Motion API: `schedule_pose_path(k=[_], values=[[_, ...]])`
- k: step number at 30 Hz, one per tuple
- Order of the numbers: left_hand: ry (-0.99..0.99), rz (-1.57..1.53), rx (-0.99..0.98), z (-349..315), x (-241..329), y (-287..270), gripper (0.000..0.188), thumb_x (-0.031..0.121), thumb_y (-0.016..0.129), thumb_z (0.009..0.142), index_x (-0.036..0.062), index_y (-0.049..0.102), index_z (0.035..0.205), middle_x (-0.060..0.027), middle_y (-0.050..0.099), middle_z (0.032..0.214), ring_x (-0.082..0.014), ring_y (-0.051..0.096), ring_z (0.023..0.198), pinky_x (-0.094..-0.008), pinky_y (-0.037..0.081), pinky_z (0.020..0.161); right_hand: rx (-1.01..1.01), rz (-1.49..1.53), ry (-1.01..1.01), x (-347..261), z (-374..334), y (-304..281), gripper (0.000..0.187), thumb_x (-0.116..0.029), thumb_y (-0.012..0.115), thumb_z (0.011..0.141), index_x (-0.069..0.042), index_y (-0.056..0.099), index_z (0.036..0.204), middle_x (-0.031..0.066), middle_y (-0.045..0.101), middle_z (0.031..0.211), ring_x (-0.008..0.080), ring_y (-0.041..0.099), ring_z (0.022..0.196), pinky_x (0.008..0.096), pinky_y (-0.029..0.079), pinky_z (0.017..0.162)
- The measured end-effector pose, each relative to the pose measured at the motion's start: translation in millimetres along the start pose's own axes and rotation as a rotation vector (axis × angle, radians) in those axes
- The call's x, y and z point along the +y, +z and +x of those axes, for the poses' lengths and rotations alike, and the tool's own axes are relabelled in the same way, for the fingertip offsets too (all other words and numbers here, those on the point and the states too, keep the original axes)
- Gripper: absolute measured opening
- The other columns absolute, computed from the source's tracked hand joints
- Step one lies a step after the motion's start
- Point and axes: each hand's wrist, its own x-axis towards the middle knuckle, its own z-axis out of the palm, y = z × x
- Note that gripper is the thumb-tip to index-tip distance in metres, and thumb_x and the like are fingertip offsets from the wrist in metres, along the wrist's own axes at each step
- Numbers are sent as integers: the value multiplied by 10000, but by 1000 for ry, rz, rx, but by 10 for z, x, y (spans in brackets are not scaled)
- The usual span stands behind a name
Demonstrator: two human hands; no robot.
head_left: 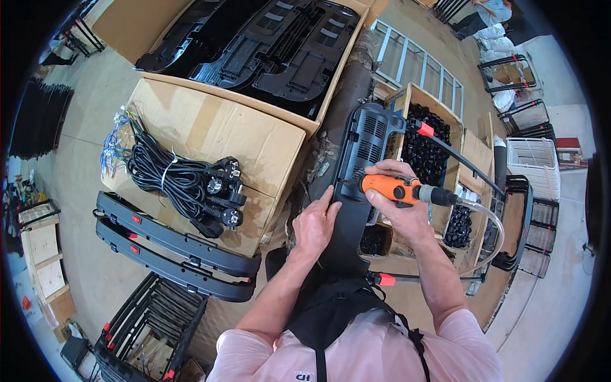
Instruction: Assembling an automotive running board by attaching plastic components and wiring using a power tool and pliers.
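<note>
While the head view looks straight down, the right hand (398, 207) is closed in a full grip around an orange power screwdriver (398, 190), held sideways with its working end to the left, against a long black plastic panel (363, 165). A clear hose (490, 223) leaves the grey rear end of the tool and loops down to the right. The left hand (315, 223) is open, its fingers spread and pressed flat on the left edge of the same panel, gripping nothing. The panel runs from the person's lap up and away, its ribbed vents at the far end, and it lies just left of an open cardboard box of small black parts (426, 153). A thin black rod with a red cap (425, 129) crosses that box.

To the left, a closed cardboard carton (248, 137) carries a bundle of black power cords (172, 175) with plugs toward the right and loose blue and white wire ends on the left. Two long black bars (178, 254) with small red marks lie side by side just below the carton. Below them a black wire frame (153, 318) stands on the floor. Beyond the carton, a large open box holds big black moulded panels (267, 44). On the right, well apart from the hands, stand black frames with red tips (509, 67).
</note>
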Motion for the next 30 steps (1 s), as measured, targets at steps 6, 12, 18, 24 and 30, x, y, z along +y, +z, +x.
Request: schedule_pose_path(k=[6,12,18,24,30], values=[[-8,-16,-9,0,0,0,446,279,764,973,138,708,1393,-181,770,1059,-354,754,908,-434,591,789,-15,-19,30,25,68,101,496,-32,816,887,-40,594,1330,118,720,1263,203,684,1199,361,549,1071],[-71,-260,51,-58,-62,52,381,289,731,1016,71,714,1328,-114,771,986,-270,730,817,-372,579,740,-69,-155,7,13,121,169,424,-33,810,889,-53,639,1277,106,738,1228,186,714,1135,348,572,1020],[-679,-1449,-258,-382,116,-143,269,274,505,1144,43,625,1213,-32,633,959,-148,553,706,-283,437,578,-98,-185,-102,116,146,167,367,-90,822,880,-74,691,1222,77,752,1076,157,735,968,319,595,877],[-721,-1454,-393,-657,136,88,274,253,475,1157,37,610,1257,-43,627,990,-126,564,759,-278,453,594,-179,-128,-13,184,162,127,410,1,795,887,-44,639,1263,103,719,1281,165,680,1153,340,549,1040],[-546,-1390,-547,-693,84,153,297,255,524,1145,42,709,1237,10,626,888,-77,513,702,-237,390,580,-104,-64,-14,69,77,107,466,-48,819,888,-39,629,1313,95,733,1248,160,689,1147,328,552,1023]])
